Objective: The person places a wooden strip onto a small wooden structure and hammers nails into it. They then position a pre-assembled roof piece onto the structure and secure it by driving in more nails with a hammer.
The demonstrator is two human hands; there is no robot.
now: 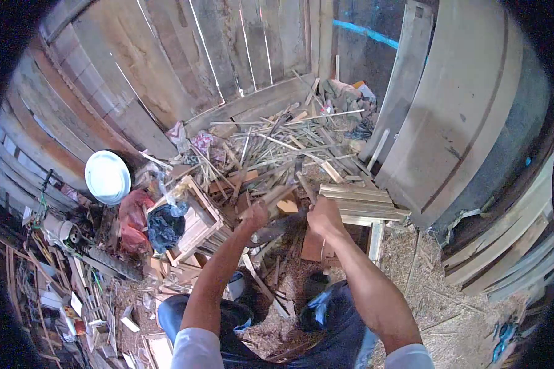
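In the middle of the view my left hand (pixel 254 215) is closed round a piece of wood (pixel 278 194) that points up and to the right. My right hand (pixel 325 216) is closed too, around a thin wooden stick or handle (pixel 306 186) that rises from the fist; what it belongs to is hard to make out. Beside my right hand lies a stack of wooden slats (pixel 364 203) on a crate-like frame. A loose pile of thin wood strips (pixel 289 144) spreads just beyond both hands.
To the left are a wooden crate (pixel 197 227), a black plastic bag (pixel 165 227), a red bag (pixel 135 220) and a white round lid (pixel 108 177). Sawdust covers the floor (pixel 437 307) at right. Plank walls (pixel 166 55) stand behind, with a large board (pixel 449 141) leaning at right.
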